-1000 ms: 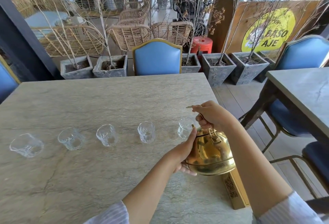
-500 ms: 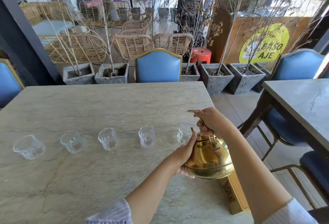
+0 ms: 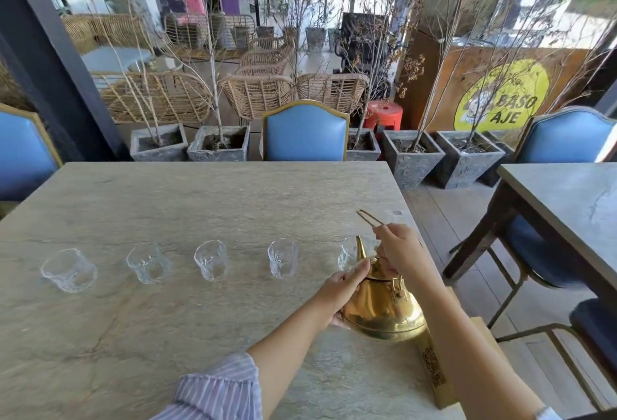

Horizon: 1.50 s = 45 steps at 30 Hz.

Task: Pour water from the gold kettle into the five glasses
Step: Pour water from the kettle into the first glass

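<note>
The gold kettle [image 3: 384,311] hangs tilted above the table's right side, its spout [image 3: 360,248] pointing at the rightmost glass [image 3: 347,254]. My right hand [image 3: 399,252] grips its thin wire handle from above. My left hand [image 3: 340,289] presses against the kettle's left side and lid area. Four more clear glasses stand in a row to the left: one [image 3: 283,257], one [image 3: 211,259], one [image 3: 148,262] and the far-left one [image 3: 69,269]. All look empty; no water stream is visible.
The stone-look table [image 3: 167,199] ends just right of the kettle. A wooden QR-code block [image 3: 434,369] stands at the right edge near me. A blue chair [image 3: 305,131] faces the far side. A second table [image 3: 574,199] and chairs stand to the right.
The kettle has tipped further forward, so its spout now shows pointing at the rightmost glass. Both hands kept their hold. The camera tilted up slightly.
</note>
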Each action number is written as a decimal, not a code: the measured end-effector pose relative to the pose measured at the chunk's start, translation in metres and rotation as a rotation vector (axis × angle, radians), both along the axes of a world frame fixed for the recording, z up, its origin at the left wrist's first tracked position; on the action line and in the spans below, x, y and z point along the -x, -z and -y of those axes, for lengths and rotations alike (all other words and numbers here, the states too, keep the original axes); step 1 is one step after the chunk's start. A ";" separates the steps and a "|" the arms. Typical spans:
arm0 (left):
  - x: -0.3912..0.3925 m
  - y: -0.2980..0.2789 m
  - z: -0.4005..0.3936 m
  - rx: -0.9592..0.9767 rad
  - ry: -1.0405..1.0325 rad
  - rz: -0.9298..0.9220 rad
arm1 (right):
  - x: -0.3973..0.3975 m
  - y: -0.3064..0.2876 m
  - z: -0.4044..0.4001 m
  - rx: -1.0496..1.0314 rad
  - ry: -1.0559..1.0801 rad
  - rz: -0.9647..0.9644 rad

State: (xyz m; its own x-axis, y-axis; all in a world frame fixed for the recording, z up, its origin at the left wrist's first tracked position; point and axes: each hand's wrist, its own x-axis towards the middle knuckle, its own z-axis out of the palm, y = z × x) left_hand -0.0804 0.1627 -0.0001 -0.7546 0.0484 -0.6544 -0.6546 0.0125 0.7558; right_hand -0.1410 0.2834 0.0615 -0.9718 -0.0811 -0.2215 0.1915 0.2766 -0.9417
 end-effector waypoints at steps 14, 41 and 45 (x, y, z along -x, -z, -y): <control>-0.029 0.013 0.040 0.036 -0.342 -0.157 | -0.028 0.003 0.049 -0.011 -0.113 -0.336; -0.035 0.009 0.056 -0.249 -0.442 0.132 | 0.009 -0.022 0.136 -0.440 -0.493 0.015; -0.035 0.003 0.052 -0.281 -0.469 0.132 | 0.011 -0.029 0.138 -0.415 -0.517 0.056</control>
State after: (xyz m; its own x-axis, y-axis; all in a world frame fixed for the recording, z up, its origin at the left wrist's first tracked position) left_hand -0.0451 0.1103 -0.0027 -0.6497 -0.0865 -0.7553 -0.6310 -0.4928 0.5992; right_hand -0.1520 0.1452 0.0908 -0.8170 -0.4303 -0.3838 -0.0175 0.6838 -0.7295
